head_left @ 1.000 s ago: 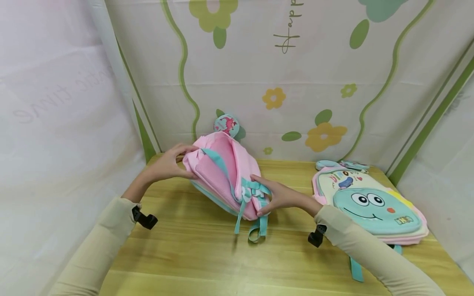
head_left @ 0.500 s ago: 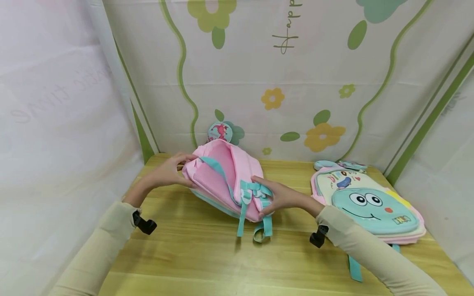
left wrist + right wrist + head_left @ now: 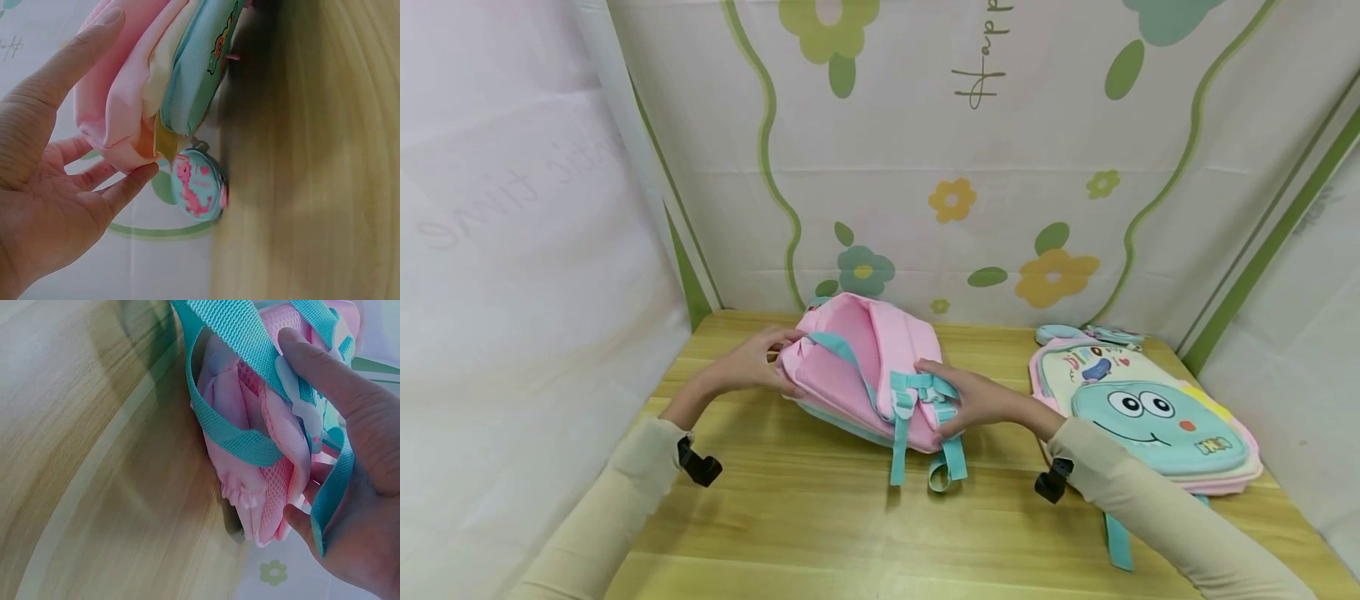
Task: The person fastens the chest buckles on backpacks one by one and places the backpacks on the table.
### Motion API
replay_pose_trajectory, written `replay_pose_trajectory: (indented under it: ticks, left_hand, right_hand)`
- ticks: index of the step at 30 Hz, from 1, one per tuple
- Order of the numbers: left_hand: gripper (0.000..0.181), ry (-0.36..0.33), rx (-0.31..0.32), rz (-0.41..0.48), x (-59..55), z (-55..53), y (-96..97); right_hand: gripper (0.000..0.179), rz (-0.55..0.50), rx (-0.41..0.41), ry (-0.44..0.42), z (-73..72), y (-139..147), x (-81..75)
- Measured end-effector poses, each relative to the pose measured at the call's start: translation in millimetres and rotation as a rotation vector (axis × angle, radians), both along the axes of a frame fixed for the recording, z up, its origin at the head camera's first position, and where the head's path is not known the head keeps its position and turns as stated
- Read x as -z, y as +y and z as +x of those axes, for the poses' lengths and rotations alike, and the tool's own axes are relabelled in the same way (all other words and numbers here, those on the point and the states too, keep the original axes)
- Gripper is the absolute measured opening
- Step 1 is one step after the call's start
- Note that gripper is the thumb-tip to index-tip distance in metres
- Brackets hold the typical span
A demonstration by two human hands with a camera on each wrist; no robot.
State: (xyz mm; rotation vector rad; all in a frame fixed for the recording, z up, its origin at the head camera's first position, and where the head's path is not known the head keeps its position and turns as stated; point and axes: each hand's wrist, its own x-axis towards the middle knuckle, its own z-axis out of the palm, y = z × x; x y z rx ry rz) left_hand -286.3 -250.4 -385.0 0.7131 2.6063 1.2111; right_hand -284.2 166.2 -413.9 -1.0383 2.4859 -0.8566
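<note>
A pink child's backpack (image 3: 917,342), its mesh back facing up, is held tilted over the wooden table by both hands. My left hand (image 3: 748,364) grips its left end; the left wrist view has the thumb on the pink side and the fingertips below. My right hand (image 3: 977,402) holds the other end, thumb over a turquoise strap (image 3: 234,440) beside a white buckle (image 3: 300,403) and fingers partly hidden behind. Loose strap ends dangle at the front. A round dinosaur pouch (image 3: 199,187) hangs off the pack, mostly hidden behind it in the head view.
At the right lies a second backpack (image 3: 1161,429) with a smiling turquoise face, its strap (image 3: 1117,542) trailing toward the front. A flower-printed white curtain (image 3: 887,142) closes off the back, with white cloth at both sides. The wooden table (image 3: 820,525) extends toward me.
The backpack has come down a little and shifted slightly right, with both hands still gripping it. The round pouch has dropped from above it to mostly behind it.
</note>
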Motion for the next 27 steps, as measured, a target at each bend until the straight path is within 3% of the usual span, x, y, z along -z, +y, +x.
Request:
replay_pose_trajectory:
  ticks: [10,19,27]
  left_hand:
    - [0.095,-0.072,0.100,-0.005,27.7,-1.6,15.7]
    - [0.094,-0.122,0.136,0.005,38.5,0.7,28.0]
    - [0.097,-0.180,0.129,-0.024,48.2,-1.9,33.5]
  right_hand:
    - [0.111,0.075,0.026,-0.046,4.5,9,-1.3]
    - [0.109,0.096,0.039,-0.060,2.8,22,1.1]
    - [0.109,0.096,0.039,-0.063,2.3,27,2.8]
